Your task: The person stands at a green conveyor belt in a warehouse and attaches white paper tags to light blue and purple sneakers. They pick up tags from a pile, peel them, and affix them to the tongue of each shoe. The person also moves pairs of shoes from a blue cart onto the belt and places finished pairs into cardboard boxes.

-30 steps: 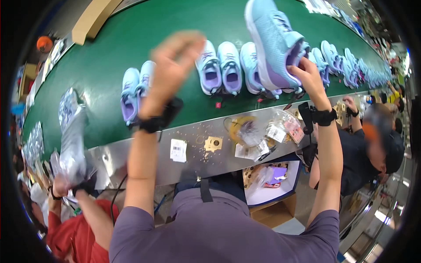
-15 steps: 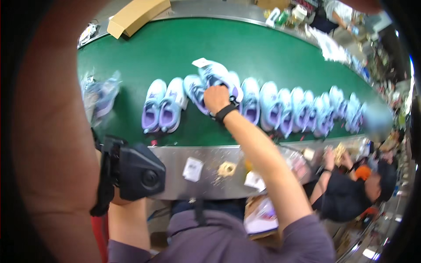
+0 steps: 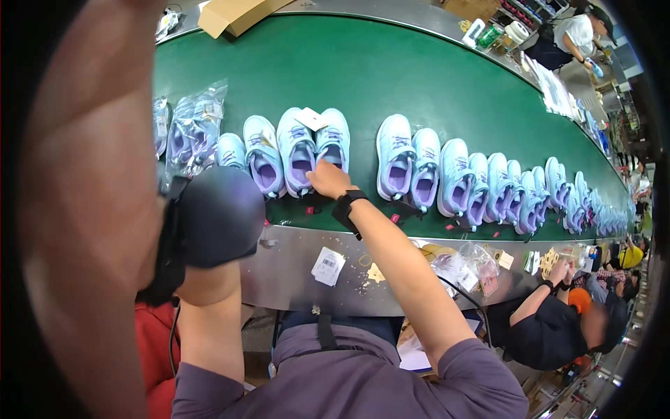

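My right hand (image 3: 330, 179), in a dark wristband, has its fingers closed at the heel opening of a light blue sneaker (image 3: 332, 133) with lilac lining. Its mate (image 3: 296, 143) stands close on the left, and a white tag (image 3: 310, 119) lies across the two toes. Further left is another pair, its nearer sneaker (image 3: 262, 150) partly behind a dark rounded device (image 3: 218, 216) on my left arm. Of my left hand (image 3: 206, 285) only the part near the wrist shows; that device hides the fingers.
Light blue sneakers (image 3: 395, 157) stand in a row along the green belt (image 3: 314, 63) to the right. Bagged sneakers (image 3: 197, 129) lie left. On the metal ledge are white labels (image 3: 327, 267) and plastic bags (image 3: 467, 269). A co-worker (image 3: 544, 321) sits right; a carton (image 3: 234, 15) is at the back.
The raised, tilted sneaker under my right hand now stands flat on the belt beside its mate, closer to the left pair. The device on my left arm has turned and moved up. The view has shifted.
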`<state>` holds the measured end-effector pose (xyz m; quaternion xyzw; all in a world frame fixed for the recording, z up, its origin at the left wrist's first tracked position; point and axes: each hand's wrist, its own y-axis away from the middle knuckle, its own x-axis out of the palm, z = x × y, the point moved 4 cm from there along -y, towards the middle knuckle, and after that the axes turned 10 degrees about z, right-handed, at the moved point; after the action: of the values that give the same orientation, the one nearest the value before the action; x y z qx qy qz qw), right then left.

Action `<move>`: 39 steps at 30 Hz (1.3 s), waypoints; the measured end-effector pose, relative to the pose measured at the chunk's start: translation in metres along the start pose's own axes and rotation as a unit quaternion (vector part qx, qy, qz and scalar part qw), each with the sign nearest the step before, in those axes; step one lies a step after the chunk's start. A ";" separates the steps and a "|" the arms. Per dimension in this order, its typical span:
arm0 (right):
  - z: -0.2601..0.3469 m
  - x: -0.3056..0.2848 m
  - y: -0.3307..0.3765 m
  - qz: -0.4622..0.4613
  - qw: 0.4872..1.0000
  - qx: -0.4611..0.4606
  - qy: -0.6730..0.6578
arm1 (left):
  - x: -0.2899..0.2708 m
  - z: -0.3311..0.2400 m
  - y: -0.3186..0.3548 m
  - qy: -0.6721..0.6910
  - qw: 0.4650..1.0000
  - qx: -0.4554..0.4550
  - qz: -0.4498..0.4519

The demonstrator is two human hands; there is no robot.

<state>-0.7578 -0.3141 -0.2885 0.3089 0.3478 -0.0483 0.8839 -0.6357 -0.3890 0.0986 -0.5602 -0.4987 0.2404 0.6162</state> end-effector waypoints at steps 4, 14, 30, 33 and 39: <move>-0.022 -0.038 0.050 -0.149 0.972 -0.114 -0.144 | -0.002 -0.003 0.035 -0.068 0.995 0.037 -0.063; -0.152 0.092 0.284 -0.178 0.979 0.042 -0.092 | 0.026 0.066 0.414 -0.562 0.450 -0.670 -0.182; -0.188 0.079 0.294 -0.318 0.937 0.059 -0.135 | 0.042 0.076 0.456 -0.306 0.505 -0.718 -0.368; -0.188 0.070 0.301 -0.296 0.941 0.067 -0.149 | 0.049 0.086 0.433 -0.327 0.534 -0.707 -0.330; -0.172 0.044 0.332 -0.255 0.930 -0.006 -0.263 | 0.100 0.159 0.378 -0.309 0.712 -0.629 -0.041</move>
<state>-0.7256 0.0586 -0.2436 0.1808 0.1699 -0.3500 0.9033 -0.6381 -0.1342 -0.2386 -0.6915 -0.7201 0.0052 -0.0578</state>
